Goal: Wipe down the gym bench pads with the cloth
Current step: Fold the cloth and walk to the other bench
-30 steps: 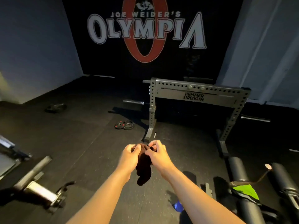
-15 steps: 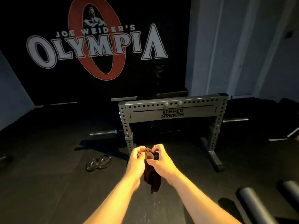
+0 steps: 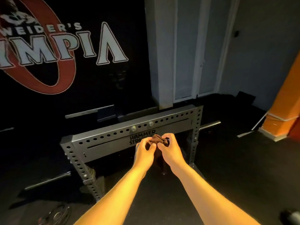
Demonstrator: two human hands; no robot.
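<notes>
Item: cloth (image 3: 158, 139), bunched. I logged it in mid-air in front of the grey rack (image 3: 113, 138), pinched by left hand (image 3: 144, 151) and right hand (image 3: 170, 150), fingers (image 3: 168, 137) curled onto it. Judged light, limp (tail hanging below); best held by its gathered top.

Black logo wall (image 3: 81, 46), grey rack (image 3: 113, 140), orange pillar (image 3: 285, 101)

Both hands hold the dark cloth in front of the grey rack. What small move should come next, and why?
Probably spread the cloth out flat. The left hand and the right hand pinch it as a crumpled bunch, its tail hanging below, in the air before the rack. A flat cloth should wipe better.
</notes>
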